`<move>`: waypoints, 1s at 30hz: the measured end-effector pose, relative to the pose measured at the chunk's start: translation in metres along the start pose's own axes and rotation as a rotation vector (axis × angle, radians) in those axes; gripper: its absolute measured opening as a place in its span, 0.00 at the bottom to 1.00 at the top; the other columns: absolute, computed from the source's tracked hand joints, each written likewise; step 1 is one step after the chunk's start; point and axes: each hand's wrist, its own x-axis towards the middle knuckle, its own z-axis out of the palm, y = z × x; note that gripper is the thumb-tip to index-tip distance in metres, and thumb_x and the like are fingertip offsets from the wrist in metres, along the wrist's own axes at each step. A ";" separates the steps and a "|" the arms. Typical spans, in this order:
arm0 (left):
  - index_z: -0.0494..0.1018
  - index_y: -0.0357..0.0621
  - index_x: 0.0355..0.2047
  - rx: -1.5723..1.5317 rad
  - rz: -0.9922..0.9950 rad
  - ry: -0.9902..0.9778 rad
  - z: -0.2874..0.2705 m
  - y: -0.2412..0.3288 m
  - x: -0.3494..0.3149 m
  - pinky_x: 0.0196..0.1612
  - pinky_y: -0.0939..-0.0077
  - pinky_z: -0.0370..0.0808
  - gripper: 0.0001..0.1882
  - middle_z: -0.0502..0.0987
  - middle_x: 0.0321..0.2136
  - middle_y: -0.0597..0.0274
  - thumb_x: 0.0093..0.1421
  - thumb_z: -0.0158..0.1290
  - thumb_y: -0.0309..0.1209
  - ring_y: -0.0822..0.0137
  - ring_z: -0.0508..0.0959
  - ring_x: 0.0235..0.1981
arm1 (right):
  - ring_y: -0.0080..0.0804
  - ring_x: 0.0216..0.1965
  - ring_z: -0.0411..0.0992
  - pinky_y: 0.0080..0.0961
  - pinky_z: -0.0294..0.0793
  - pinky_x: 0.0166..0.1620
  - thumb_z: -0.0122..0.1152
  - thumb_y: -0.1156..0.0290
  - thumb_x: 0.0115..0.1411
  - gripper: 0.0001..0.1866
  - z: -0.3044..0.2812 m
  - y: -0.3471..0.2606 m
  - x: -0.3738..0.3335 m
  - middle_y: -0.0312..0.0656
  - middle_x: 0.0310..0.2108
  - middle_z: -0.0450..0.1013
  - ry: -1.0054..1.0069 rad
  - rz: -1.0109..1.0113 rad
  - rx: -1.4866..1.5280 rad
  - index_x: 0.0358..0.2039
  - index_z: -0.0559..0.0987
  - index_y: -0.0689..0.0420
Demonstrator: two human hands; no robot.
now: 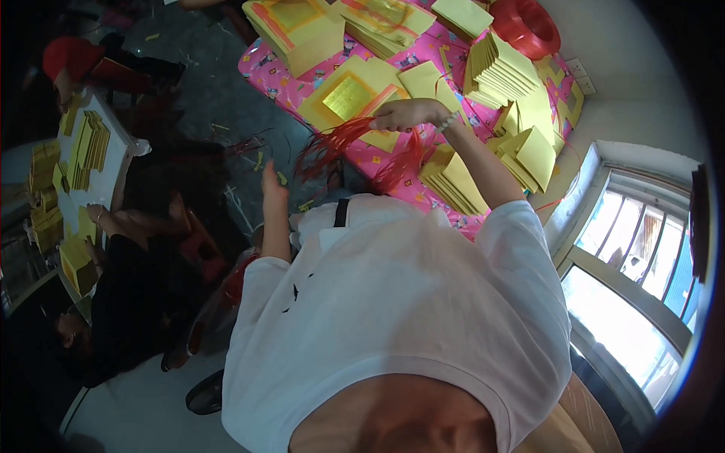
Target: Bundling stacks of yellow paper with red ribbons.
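Observation:
My right hand (408, 115) is closed round the middle of a loose bundle of red plastic strings (332, 143). Their ends droop on both sides of it, over the near edge of the pink table. Just beyond, a stack of yellow paper (340, 97) with a gold foil square and an orange border lies on the patterned cloth. My left hand (275, 185) is raised to the left of the strings, seen edge-on, fingers out and apparently holding nothing. Folded yellow paper stacks (453, 180) sit right of the strings, below my right forearm.
A pink patterned tablecloth (281, 81) covers the table, with more yellow stacks (498, 72) and a red string roll (526, 29) toward the far right. A barred window (642, 234) is at right. At left, people sit round a white table (113, 162) bearing yellow paper. Scraps litter the floor.

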 end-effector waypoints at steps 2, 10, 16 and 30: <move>0.48 0.42 0.58 0.278 0.477 -0.329 0.048 0.009 -0.032 0.56 0.63 0.52 0.44 0.58 0.54 0.53 0.46 0.58 0.44 0.55 0.57 0.56 | 0.25 0.23 0.63 0.23 0.63 0.27 0.45 0.51 0.58 0.22 0.000 0.000 0.012 0.36 0.21 0.64 0.002 0.000 -0.155 0.28 0.72 0.61; 0.55 0.40 0.50 1.513 1.141 -0.707 0.152 0.037 -0.140 0.38 0.58 0.67 0.27 0.74 0.26 0.48 0.52 0.50 0.33 0.50 0.74 0.31 | 0.19 0.21 0.60 0.18 0.63 0.27 0.46 0.54 0.59 0.20 0.000 -0.050 -0.001 0.32 0.18 0.60 -0.061 -0.125 -0.144 0.26 0.70 0.60; 0.60 0.42 0.38 1.534 1.272 -0.527 0.133 0.045 -0.142 0.28 0.54 0.68 0.14 0.73 0.20 0.45 0.51 0.47 0.27 0.46 0.74 0.25 | 0.18 0.20 0.59 0.16 0.65 0.29 0.46 0.55 0.60 0.19 -0.010 -0.001 -0.002 0.29 0.17 0.60 -0.294 -0.190 0.209 0.23 0.68 0.58; 0.60 0.45 0.40 1.429 1.143 -0.068 -0.023 0.032 -0.045 0.27 0.52 0.67 0.13 0.72 0.21 0.44 0.54 0.45 0.27 0.43 0.73 0.25 | 0.18 0.21 0.63 0.17 0.66 0.28 0.47 0.57 0.60 0.18 -0.035 0.039 -0.027 0.29 0.16 0.60 -0.283 -0.044 0.127 0.22 0.67 0.59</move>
